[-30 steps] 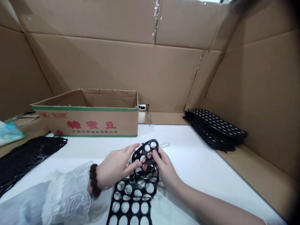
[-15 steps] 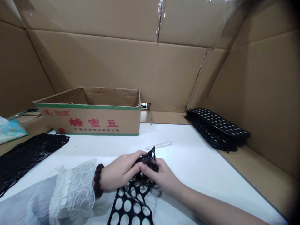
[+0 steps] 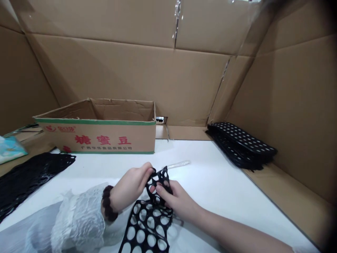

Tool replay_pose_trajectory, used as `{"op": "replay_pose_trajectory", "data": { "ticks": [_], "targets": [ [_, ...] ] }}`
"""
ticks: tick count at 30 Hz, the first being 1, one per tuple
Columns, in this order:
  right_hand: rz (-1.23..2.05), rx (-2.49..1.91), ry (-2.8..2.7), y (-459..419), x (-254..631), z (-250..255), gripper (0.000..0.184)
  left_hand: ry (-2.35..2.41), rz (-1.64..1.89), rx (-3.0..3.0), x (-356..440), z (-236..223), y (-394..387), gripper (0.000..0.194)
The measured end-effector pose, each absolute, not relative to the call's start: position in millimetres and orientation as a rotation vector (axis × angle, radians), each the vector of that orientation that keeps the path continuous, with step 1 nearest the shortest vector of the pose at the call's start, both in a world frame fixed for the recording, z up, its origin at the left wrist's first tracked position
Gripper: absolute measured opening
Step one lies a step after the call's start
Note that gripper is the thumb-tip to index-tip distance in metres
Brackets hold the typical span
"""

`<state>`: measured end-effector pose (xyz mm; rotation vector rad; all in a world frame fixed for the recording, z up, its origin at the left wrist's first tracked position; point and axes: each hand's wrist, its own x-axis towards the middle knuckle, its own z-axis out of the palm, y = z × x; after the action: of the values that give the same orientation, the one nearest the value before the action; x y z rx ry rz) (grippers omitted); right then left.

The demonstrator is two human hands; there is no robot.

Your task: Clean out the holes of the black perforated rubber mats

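A flexible black sheet full of round holes runs from the bottom edge of the view up to both hands, its upper part bunched and folded. My left hand, with a dark beaded bracelet at the wrist and a white lace cuff, pinches the sheet's upper left corner. My right hand grips the bunched part from the right, thumb in front and its other fingers partly hidden behind the sheet. Just beyond the hands, a thin clear plastic strip lies on the white table.
An open cardboard box with red lettering stands at the back left. Black holed sheets lie flat at the left, near a blue-and-white packet. A stack of black dotted pieces sits at the right. Cardboard walls surround the table.
My left hand has lifted and drawn slightly left, pulling the sheet's top corner apart from the bunch. The upper part is more spread out now. My right hand keeps its grip.
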<state>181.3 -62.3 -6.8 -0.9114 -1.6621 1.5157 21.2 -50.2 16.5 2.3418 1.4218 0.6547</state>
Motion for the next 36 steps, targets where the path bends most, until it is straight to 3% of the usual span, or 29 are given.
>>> {"op": "replay_pose_trajectory", "data": {
  "ticks": [3,7,9,10,12,14,16,18,21,26,30,36],
  "targets": [
    [1.512,-0.937,-1.6,-60.4,183.6,-8.5,0.034,1.639,0.9,2.409,4.8,44.5,-28.0,0.025],
    [1.53,-1.046,-1.515,-56.9,187.0,-15.0,0.036,2.29,1.544,2.17,-53.3,109.3,35.8,0.035],
    [1.53,-1.075,-1.396,-51.9,187.6,-15.2,0.04,2.55,1.365,2.191,-85.0,135.3,71.0,0.043],
    [1.524,-1.084,-1.342,-48.6,187.7,-14.4,0.043,2.553,1.102,2.248,-97.2,143.5,86.3,0.043],
    [1.5,-1.077,-1.278,-41.7,187.9,-12.5,0.044,2.514,0.904,2.258,-109.5,149.1,107.6,0.035],
    [1.458,-1.046,-1.264,-35.7,188.7,-11.7,0.041,2.522,0.918,2.261,-103.0,142.6,111.3,0.038],
    [1.41,-1.019,-1.273,-30.9,190.6,-12.5,0.036,2.454,1.157,2.377,-80.2,126.5,94.3,0.042],
    [1.345,-1.034,-1.285,-27.2,193.8,-13.7,0.031,2.071,1.277,2.59,-49.0,102.3,59.5,0.035],
    [1.23,-1.052,-1.278,-22.9,199.6,-13.2,0.029,1.579,0.83,2.762,-6.4,56.5,-4.2,0.031],
    [1.183,-1.042,-1.155,-21.7,204.8,-7.8,0.031,1.399,0.643,2.504,22.0,1.1,-59.2,0.038],
    [1.234,-1.009,-1.023,-23.9,205.0,-3.6,0.029,1.322,0.662,2.081,19.3,-3.0,-58.6,0.018],
    [1.207,-0.971,-0.892,-17.9,211.8,-3.1,0.023,1.284,0.73,1.634,-2.4,12.0,-77.5,0.014]
  ]
}}
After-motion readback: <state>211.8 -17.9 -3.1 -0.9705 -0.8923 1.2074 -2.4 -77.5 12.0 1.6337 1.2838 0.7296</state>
